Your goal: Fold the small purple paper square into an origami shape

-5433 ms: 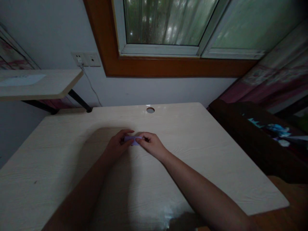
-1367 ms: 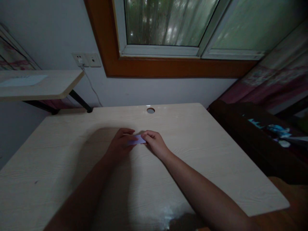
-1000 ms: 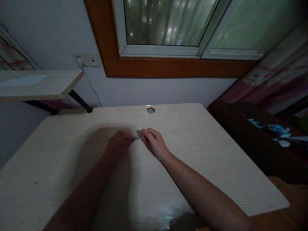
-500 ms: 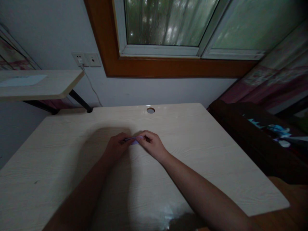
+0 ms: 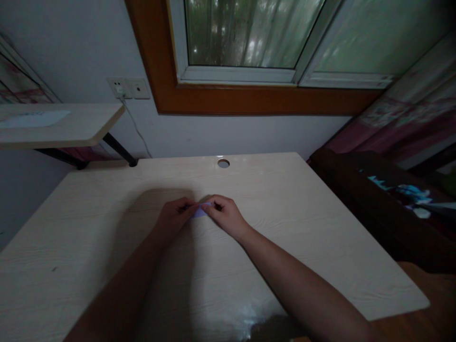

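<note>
Between my two hands is a small piece of purple paper (image 5: 199, 213), which looks folded, just above or on the light wood-grain table (image 5: 228, 266). My left hand (image 5: 174, 213) pinches its left side with thumb and fingers. On the right side, my right hand (image 5: 226, 213) grips it between thumb and curled forefinger. The two thumbs nearly meet along its upper edge. Fingers cover both ends of the paper, so its full shape is hidden.
A round cable hole (image 5: 223, 163) lies near the table's back edge. At the left, a raised shelf (image 5: 64, 135) on black legs carries a white sheet (image 5: 35, 118). A cord (image 5: 135, 126) hangs from the wall socket (image 5: 121, 89). The window (image 5: 242, 38) is ahead.
The purple paper has tilted so that more of its flat face shows below my thumbs. My left fingers have shifted slightly; both hands stay in nearly the same place.
</note>
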A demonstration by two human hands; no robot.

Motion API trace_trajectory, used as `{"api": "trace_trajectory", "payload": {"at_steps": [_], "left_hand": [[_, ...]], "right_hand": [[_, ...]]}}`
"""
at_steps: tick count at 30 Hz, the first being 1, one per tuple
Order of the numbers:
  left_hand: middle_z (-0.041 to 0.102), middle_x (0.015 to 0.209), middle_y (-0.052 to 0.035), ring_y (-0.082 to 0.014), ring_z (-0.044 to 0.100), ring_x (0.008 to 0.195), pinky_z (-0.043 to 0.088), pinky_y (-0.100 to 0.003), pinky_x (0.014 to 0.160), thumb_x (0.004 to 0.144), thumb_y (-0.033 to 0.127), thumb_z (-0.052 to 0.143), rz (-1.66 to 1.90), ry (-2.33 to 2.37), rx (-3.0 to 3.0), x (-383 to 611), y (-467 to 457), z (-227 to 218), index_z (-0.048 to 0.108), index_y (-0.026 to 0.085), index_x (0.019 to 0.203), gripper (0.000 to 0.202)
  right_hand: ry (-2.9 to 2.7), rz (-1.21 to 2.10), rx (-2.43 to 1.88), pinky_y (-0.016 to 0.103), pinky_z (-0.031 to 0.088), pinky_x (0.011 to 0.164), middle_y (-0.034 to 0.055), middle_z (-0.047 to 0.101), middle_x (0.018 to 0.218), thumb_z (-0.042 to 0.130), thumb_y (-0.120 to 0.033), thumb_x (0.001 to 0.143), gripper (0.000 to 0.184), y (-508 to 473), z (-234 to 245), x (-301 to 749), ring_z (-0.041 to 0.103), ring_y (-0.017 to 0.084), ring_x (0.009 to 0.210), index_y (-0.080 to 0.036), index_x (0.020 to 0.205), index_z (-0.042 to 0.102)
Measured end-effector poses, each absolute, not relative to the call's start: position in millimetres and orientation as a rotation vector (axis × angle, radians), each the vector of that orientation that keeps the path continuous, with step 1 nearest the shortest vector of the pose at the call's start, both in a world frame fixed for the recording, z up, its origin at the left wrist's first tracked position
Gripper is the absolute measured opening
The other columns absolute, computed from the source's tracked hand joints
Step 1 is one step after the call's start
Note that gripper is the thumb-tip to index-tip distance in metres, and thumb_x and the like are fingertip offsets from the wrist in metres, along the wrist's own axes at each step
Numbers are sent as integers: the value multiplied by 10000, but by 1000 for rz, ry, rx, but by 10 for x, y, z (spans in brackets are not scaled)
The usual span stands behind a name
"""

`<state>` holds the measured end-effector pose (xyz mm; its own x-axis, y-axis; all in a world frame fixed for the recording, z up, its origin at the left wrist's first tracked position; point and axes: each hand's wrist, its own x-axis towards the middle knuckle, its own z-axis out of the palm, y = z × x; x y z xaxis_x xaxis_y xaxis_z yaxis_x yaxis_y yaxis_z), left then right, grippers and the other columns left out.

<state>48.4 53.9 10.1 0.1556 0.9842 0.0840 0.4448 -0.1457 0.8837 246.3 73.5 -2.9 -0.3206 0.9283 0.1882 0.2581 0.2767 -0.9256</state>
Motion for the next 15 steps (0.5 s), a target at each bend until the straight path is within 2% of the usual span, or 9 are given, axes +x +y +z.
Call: {"api": "trace_trajectory", "payload": {"at_steps": [15], "left_hand": [[676,727,5,-156,593,692,435,-242,645,863,456,608,918,1389,1643,467,548,105,717,177,823,302]], "right_hand": [[-1696,1103,-1089,252,411,627,15,631,709,666,-380,846,216,729,-24,2456,534,141,667,-178,778,701]]}}
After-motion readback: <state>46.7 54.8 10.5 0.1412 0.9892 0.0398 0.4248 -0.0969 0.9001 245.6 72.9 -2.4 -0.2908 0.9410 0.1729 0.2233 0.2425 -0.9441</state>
